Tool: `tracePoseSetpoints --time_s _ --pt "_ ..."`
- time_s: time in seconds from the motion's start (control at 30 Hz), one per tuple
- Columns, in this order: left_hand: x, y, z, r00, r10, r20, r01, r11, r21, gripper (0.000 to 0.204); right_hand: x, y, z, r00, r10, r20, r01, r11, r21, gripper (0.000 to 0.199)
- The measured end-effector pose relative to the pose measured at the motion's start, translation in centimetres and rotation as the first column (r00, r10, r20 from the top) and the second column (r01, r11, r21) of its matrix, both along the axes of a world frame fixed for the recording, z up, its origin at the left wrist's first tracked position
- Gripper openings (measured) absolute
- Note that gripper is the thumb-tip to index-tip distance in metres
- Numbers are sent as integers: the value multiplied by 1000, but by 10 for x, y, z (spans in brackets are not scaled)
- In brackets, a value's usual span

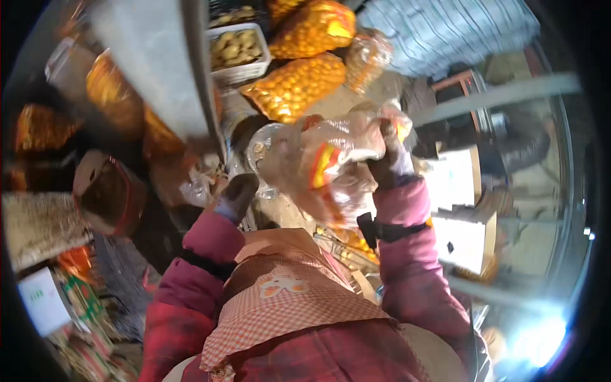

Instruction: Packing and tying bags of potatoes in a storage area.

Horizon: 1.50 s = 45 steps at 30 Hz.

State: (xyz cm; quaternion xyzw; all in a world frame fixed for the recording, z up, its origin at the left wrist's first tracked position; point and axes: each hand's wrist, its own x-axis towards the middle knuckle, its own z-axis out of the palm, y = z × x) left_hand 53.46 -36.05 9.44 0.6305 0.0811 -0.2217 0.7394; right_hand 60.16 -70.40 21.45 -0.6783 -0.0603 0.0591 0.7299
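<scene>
My right hand (393, 156), in a dark glove, is closed on the upper edge of a clear plastic bag (347, 181) with red and yellow bands. The bag hangs bulging in front of me; glare and blur hide what it contains. Lower and to the left is my left hand (238, 194), also gloved and apart from that bag. Its fingers are too dark and smeared to read. Beyond it stands a round container lined with clear plastic (262, 149), and crumpled clear plastic (202, 184) lies to its left.
Orange net sacks of round produce (296, 86) lie ahead, beside a white crate (240, 73) of potato-like produce. A grey metal post (162, 70) rises at left. White boxes (455, 178) stand at right, and a blue striped bundle (455, 35) lies at the back.
</scene>
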Motion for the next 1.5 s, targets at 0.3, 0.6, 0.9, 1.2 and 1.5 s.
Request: tracePoseSetpoints --time_s 0.3,0.6,0.9,1.2,1.5 --pt "56 -118 184 692 -427 582 240 897 372 29 -53 73 104 996 -90 28 92 993 -78 35" --pt "72 -143 166 957 -247 152 275 939 -208 19 -151 -80 42 833 -460 -307 507 857 91 63" --pt "29 -185 94 888 -459 -22 443 868 -223 38 -135 -24 -41 993 21 -117 73 665 744 83" --pt "49 -104 142 722 -646 -246 296 610 -735 38 -195 -26 -81 900 -407 154 392 605 -693 94" --pt "66 -76 157 845 -526 -96 395 734 -553 47 -133 -71 -18 834 -516 197 370 257 -893 39"
